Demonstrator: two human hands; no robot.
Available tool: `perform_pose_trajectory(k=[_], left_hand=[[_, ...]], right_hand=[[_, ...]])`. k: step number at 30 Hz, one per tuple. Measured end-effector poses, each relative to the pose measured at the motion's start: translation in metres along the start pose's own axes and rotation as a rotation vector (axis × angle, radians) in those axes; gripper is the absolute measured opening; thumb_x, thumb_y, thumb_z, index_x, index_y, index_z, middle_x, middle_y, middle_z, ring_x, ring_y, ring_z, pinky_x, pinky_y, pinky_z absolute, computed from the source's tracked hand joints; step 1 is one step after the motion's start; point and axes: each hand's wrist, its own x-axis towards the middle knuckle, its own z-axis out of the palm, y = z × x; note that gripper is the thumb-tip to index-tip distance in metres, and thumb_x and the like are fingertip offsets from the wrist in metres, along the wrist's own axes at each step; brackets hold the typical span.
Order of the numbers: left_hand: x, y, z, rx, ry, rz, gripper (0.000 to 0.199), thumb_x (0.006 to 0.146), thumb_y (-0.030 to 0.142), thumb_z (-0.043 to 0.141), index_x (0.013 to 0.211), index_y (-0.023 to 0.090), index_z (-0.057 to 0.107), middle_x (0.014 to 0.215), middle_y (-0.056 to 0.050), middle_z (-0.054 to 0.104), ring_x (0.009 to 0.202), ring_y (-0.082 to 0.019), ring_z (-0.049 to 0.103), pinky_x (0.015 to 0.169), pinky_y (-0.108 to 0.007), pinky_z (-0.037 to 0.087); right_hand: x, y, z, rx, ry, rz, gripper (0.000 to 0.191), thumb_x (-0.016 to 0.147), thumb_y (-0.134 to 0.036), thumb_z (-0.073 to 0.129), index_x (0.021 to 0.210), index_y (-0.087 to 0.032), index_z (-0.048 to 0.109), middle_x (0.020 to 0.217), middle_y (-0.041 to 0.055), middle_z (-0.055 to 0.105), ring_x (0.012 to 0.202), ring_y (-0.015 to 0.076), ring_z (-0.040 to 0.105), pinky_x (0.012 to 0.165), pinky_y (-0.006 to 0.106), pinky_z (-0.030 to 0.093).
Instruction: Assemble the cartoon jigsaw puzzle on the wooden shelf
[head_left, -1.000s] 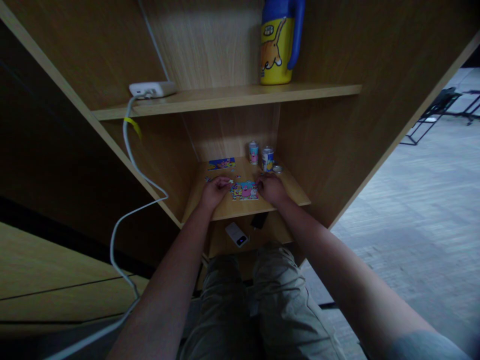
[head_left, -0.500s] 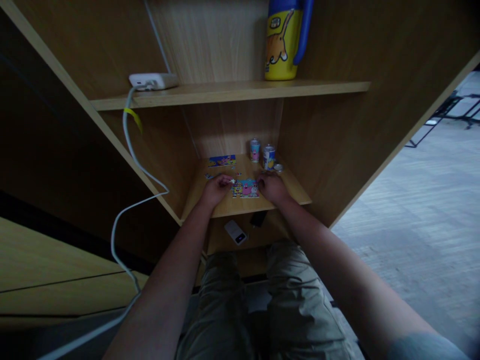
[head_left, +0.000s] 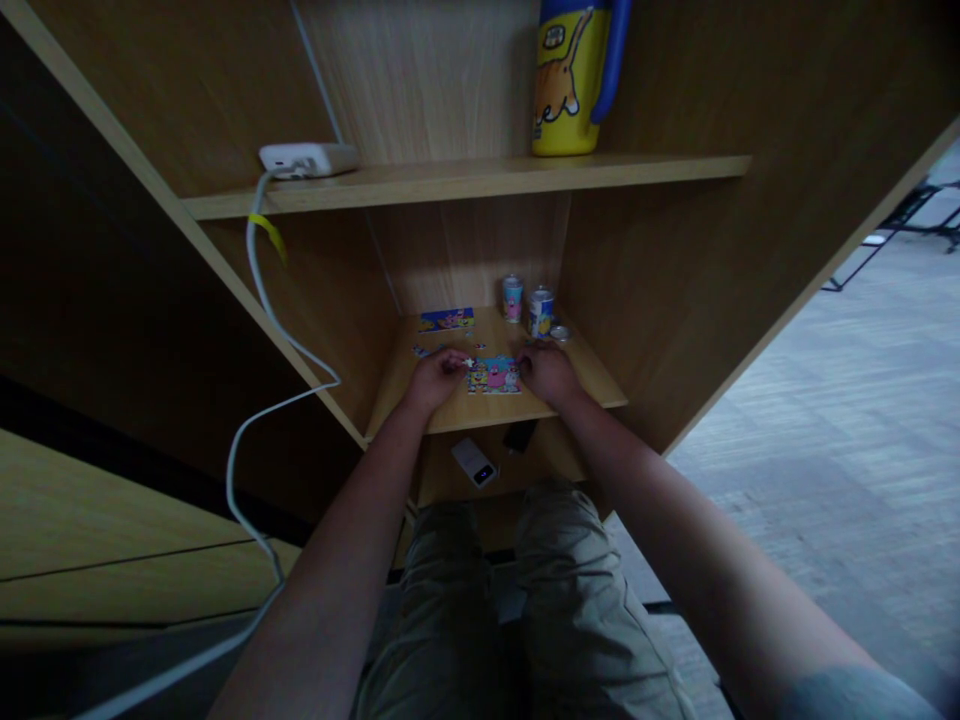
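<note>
My left hand [head_left: 438, 378] pinches a small pale puzzle piece [head_left: 469, 363] at the upper left corner of a partly joined colourful puzzle [head_left: 496, 376]. On the puzzle's right edge rests my right hand [head_left: 549, 372], its fingers curled; whether they hold anything is too small to tell. Behind the hands, a few loose pieces [head_left: 421, 351] lie on the wooden shelf [head_left: 457, 415]. A blue picture card [head_left: 447, 320] lies farther back. Two small printed cans [head_left: 512, 299] [head_left: 540, 312] stand at the back right, with a round metal lid [head_left: 559, 333] beside them.
Above, a shelf board [head_left: 465, 180] holds a white charger [head_left: 307, 160] and a yellow mug [head_left: 568, 85] with a blue handle. A white cable [head_left: 231, 470] hangs down the left. On the lower shelf lie a white device [head_left: 474, 463] and a dark object [head_left: 519, 435].
The whole view has shifted slightly. Both hands keep nearly the same places around the puzzle, and the left hand still holds the piece.
</note>
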Motion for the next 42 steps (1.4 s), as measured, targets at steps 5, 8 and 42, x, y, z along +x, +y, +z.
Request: perform_pose_trajectory(k=[5,8,42], left_hand=[[0.0003,-0.0003,-0.0002,0.014,-0.006,-0.005,0.021,0.082,0.035,0.083,0.099,0.023,0.082,0.093,-0.005,0.082,0.088,-0.024,0.075,0.089,-0.040,0.061],[0.0005,-0.0004,0.0004,0.020,-0.012,-0.012,0.021,0.082,0.033,0.083,0.100,0.022,0.082,0.093,-0.006,0.083,0.088,-0.024,0.076,0.088,-0.040,0.061],[-0.0016,0.0020,0.0041,0.137,-0.042,0.029,0.017,0.082,0.030,0.079,0.098,0.024,0.083,0.088,-0.003,0.081,0.081,-0.022,0.072,0.080,-0.036,0.059]], right_hand=[[0.0002,-0.0017,-0.0019,-0.011,-0.013,0.016,0.034,0.106,-0.020,0.055,0.123,-0.020,0.084,0.130,0.0129,0.081,0.124,0.0281,0.069,0.115,0.036,0.048],[-0.0002,-0.0025,-0.0032,-0.009,-0.022,0.016,0.034,0.107,-0.020,0.054,0.122,-0.019,0.084,0.129,0.0136,0.081,0.125,0.0275,0.069,0.116,0.035,0.047],[0.0015,0.0011,0.0013,0.002,-0.002,0.008,0.031,0.106,-0.020,0.057,0.121,-0.022,0.084,0.130,0.0110,0.080,0.124,0.0278,0.070,0.112,0.035,0.050]])
